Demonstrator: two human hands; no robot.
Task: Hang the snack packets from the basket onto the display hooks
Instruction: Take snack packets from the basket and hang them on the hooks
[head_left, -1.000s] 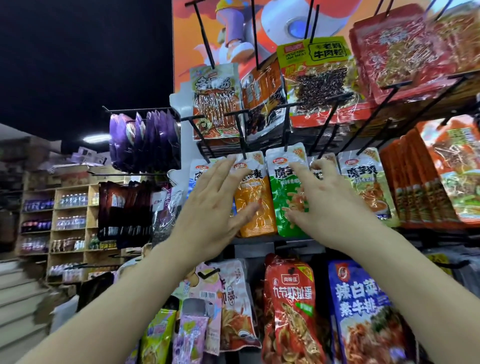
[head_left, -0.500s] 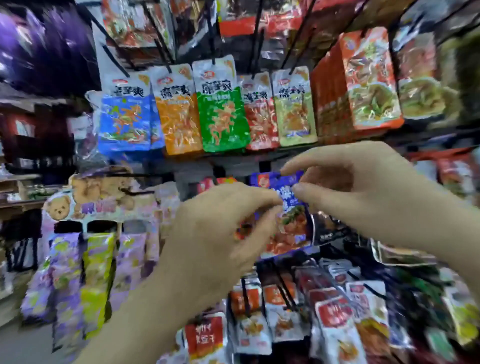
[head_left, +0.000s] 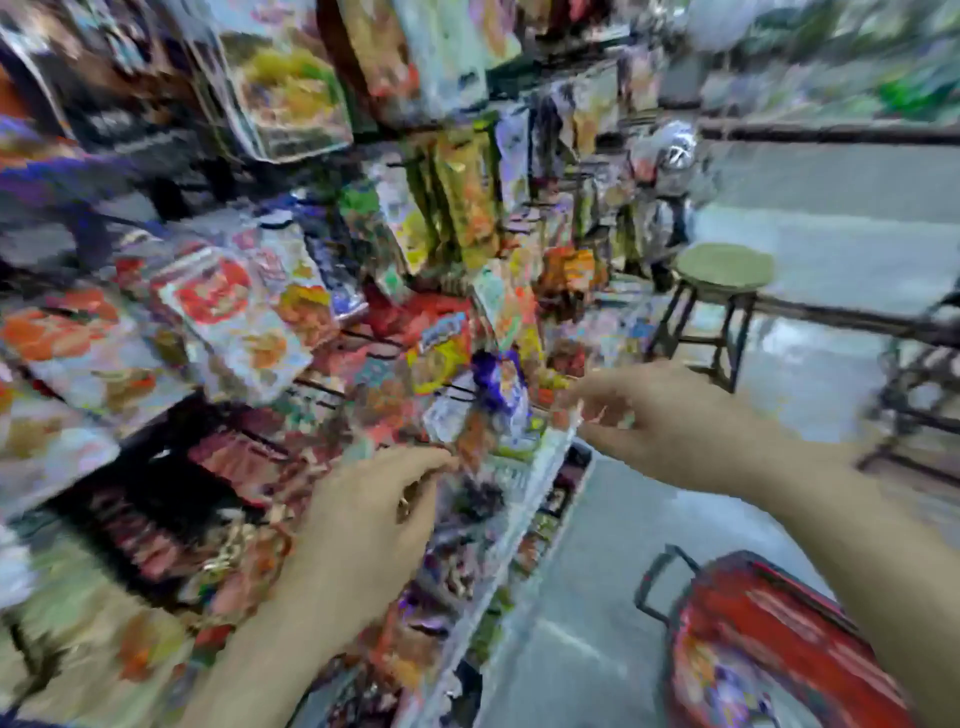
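Note:
The whole view is smeared by motion. The rack of snack packets (head_left: 239, 317) on display hooks fills the left and middle and runs down to floor level. My left hand (head_left: 374, 519) hovers in front of the lower packets, its fingers curled in with nothing seen in it. My right hand (head_left: 670, 421) is at the rack's right edge with its fingertips near some packets; the blur hides whether it grips one. The red basket (head_left: 789, 608) with a black handle stands on the floor at the lower right, under my right forearm, with packets inside.
A round stool (head_left: 722, 270) on dark legs stands on the grey floor to the right of the rack. Part of another dark metal frame (head_left: 914, 395) shows at the far right edge. Grey floor lies between the rack and the basket.
The view has swung down and to the right, from the upper hooks to the lower rack, floor and basket. Both hands have come down from the hanging packets and moved apart.

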